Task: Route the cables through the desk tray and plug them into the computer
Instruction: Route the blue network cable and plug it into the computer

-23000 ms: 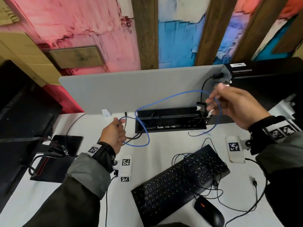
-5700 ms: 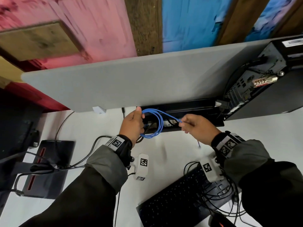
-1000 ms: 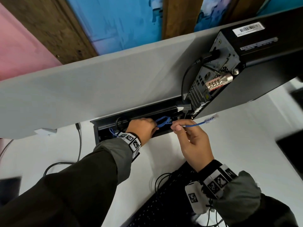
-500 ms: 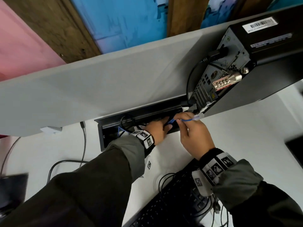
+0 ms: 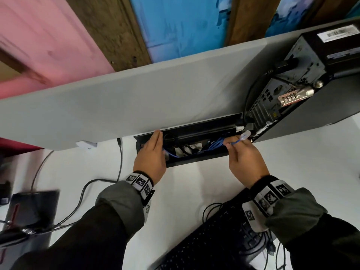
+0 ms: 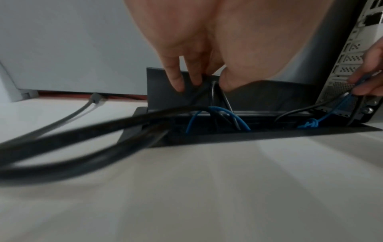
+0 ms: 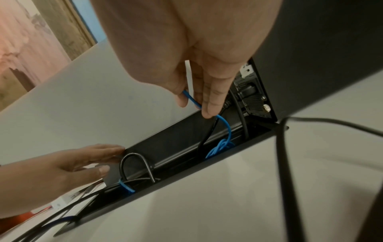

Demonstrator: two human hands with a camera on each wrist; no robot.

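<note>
The right hand [image 5: 246,160] is pinching the blue cable [image 5: 234,142] just behind its clear plug [image 5: 244,135], holding it near the back panel of the computer [image 5: 276,98]. The left hand [image 5: 151,158] is lying flat-fingered against the raised lid at the left end of the desk tray [image 5: 187,161] — black cables [image 6: 213,91] are looping up beside its fingertips. A combination lock [image 5: 292,96] is jutting out over the ports; a keyboard [image 5: 214,240] tangled in thin wires is lying nearer.

Left hand [image 5: 151,158] flat with straight fingers, right hand [image 5: 246,158] raised, fingertips pinched
</note>
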